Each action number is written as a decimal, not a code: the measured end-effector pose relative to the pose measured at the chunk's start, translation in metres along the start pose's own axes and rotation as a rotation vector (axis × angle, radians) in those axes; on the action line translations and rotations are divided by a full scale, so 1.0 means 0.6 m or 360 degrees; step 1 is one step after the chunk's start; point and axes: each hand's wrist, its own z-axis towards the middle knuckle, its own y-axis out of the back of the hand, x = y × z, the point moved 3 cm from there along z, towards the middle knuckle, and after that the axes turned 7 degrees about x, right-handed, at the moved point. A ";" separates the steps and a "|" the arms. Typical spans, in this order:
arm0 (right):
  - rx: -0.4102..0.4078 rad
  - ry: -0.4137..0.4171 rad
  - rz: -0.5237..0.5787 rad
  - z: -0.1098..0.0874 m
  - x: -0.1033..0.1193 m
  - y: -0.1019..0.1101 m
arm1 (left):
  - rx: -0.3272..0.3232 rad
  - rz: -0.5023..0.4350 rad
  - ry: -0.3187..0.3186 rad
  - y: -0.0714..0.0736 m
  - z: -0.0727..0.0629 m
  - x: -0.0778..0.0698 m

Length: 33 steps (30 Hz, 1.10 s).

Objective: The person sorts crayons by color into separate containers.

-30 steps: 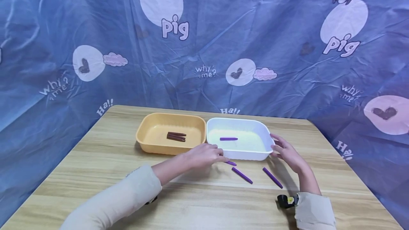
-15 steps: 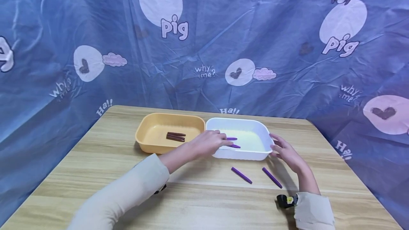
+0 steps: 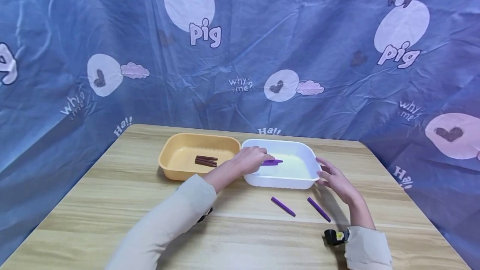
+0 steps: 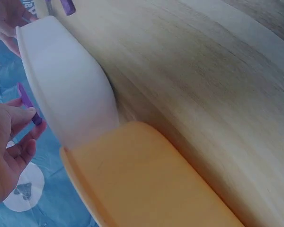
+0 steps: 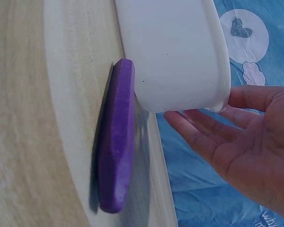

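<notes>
My left hand (image 3: pixel 250 159) is over the left part of the white plastic bin (image 3: pixel 288 182), pinching a purple crayon (image 4: pixel 28 104) between thumb and fingers. Another purple crayon (image 3: pixel 269 164) lies on the bin's floor, overlapping the held one in the head view. At the bin's right end, my right hand (image 3: pixel 337 181) holds the rim with thumb and fingers. Two more purple crayons lie on the table in front of the bin, one left (image 3: pixel 283 206) and one right (image 3: pixel 318 209). The right one shows large beside the bin in the right wrist view.
An orange bin (image 3: pixel 180 174) stands against the white bin's left side, with several brown crayons (image 3: pixel 206 161) on its floor. Both bins rest on a wood-grain table (image 3: pixel 240 236). A blue printed cloth (image 3: pixel 240 53) hangs behind the table.
My left hand has lifted a purple crayon from the table in front of the white bin and carried it up and over the rim into the bin. The right hand stays at the rim.
</notes>
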 end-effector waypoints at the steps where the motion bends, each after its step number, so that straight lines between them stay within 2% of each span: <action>1: -0.0002 0.0000 -0.0002 0.000 0.000 0.000 | 0.0018 -0.0015 0.0014 -0.003 0.004 0.000; 10: -0.0013 0.0000 -0.0006 -0.001 -0.003 0.002 | 0.0165 -0.0116 0.0120 -0.028 0.040 0.002; 22: -0.0008 0.0015 -0.0005 0.001 -0.001 0.001 | 0.0300 -0.0245 0.0284 -0.064 0.061 0.004; 27: -0.0008 0.0009 0.0004 0.002 -0.003 0.000 | 0.0348 -0.0210 0.0313 -0.075 0.066 0.004; 33: -0.0009 0.0006 0.0011 0.002 -0.003 0.001 | 0.0358 -0.0182 0.0347 -0.082 0.071 0.005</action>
